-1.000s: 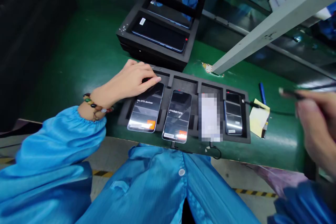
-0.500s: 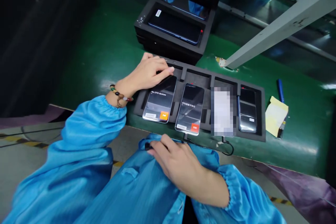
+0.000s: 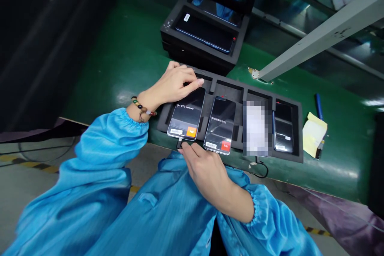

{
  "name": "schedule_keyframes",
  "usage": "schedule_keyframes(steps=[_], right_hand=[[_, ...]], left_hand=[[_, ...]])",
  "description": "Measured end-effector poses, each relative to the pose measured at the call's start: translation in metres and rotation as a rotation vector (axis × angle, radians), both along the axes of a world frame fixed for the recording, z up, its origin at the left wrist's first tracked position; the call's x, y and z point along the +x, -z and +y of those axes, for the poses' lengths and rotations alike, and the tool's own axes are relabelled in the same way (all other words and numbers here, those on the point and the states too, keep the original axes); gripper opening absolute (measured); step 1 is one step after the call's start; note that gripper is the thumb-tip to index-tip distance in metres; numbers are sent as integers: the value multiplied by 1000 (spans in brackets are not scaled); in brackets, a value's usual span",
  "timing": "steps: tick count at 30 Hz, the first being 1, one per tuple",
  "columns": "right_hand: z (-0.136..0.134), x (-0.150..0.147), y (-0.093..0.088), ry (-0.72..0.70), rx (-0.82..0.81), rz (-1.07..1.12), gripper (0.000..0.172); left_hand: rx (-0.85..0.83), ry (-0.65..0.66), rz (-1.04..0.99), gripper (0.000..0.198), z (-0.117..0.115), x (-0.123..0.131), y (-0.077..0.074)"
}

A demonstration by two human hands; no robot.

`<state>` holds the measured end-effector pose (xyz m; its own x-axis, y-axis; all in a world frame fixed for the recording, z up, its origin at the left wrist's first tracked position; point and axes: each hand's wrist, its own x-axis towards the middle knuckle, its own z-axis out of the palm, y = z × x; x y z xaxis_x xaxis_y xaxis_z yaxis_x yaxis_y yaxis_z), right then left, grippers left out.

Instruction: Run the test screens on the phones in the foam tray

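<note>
While left hand (image 3: 175,83) lies over the top of leftmost phone (image 3: 186,114), grip can't tell, right hand (image 3: 210,174) pinches plug (image 3: 179,144) at phone's bottom edge.

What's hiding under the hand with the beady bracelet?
The left hand lies over part of a phone and the black tray. Most of the phone shows, reading "No OTG devices"; its covered upper part can't be seen.

Black connector (image 3: 179,143), green tabletop (image 3: 135,60), blue sleeves (image 3: 111,140)
</note>
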<state>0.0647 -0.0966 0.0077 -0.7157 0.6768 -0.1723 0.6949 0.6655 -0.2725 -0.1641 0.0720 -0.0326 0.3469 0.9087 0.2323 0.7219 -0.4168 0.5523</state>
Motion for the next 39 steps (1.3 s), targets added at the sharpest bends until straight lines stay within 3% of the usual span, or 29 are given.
schedule_keyframes(steps=[10, 20, 27, 29, 32, 34, 35, 37, 39], right_hand=[[-3, -6, -1, 57, -76, -29, 40], [8, -13, -14, 108, -78, -36, 30], [5, -21, -11, 80, 50, 75, 28], [9, -5, -14, 50, 160, 227, 27], [18, 48, -18, 26, 288, 552, 17], [20, 96, -17, 150, 351, 666, 12], [19, 120, -15, 254, 389, 673, 18], [13, 161, -7, 404, 449, 622, 28], [6, 187, 2, 462, 480, 569, 31]], left_hand=[[-4, -12, -33, 61, -2, 1, 2], [-1, -20, -29, 54, -3, 2, 2], [-25, -54, 4, 54, -3, 1, 0], [-31, -55, 7, 54, -4, 0, -1], [-41, -72, -20, 56, -5, -2, -3], [-46, -89, -30, 58, -6, -2, -4], [-49, -96, -29, 60, -6, -2, -4], [-54, -108, -18, 61, -6, -2, -4], [-64, -121, -2, 63, -7, -1, -5]])
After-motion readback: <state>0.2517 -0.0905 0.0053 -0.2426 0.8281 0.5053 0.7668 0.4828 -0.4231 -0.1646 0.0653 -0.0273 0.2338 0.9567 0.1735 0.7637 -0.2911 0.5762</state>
